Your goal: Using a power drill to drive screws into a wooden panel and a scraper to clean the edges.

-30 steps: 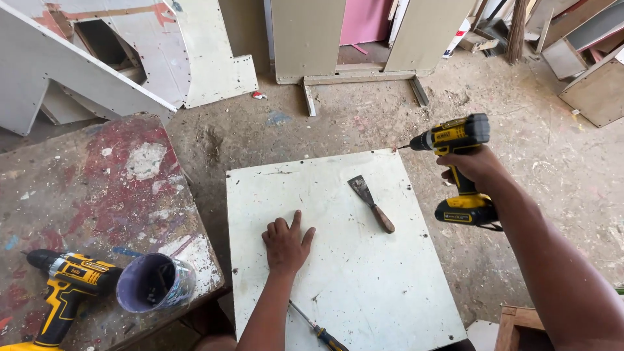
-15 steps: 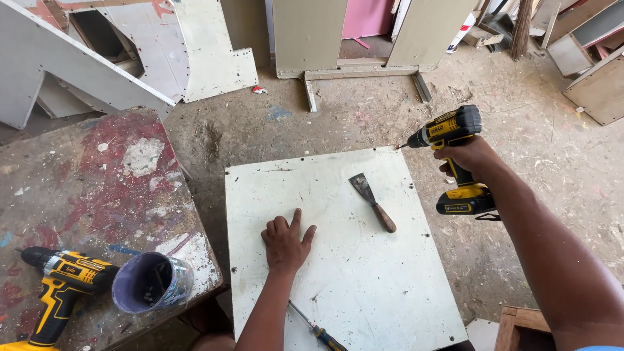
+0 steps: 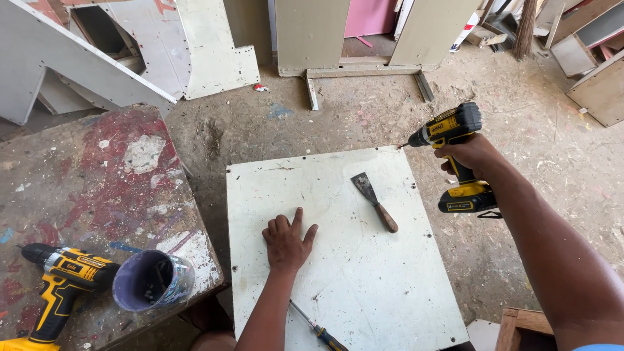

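Drill (image 3: pixel 455 140), gripped by right hand (image 3: pixel 471 156), has risen; left hand (image 3: pixel 286 244) stays flat on board (image 3: pixel 364 273).

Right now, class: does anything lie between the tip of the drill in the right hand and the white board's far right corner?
Nothing visible: the yellow-and-black cordless drill points over the white board corner.

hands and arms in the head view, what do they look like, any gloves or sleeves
Both are bare: the left hand and right hand wear no gloves, rings or watch, and the forearms are uncovered. Only a sliver of light blue sleeve shows at the upper right arm, at the frame's bottom edge.
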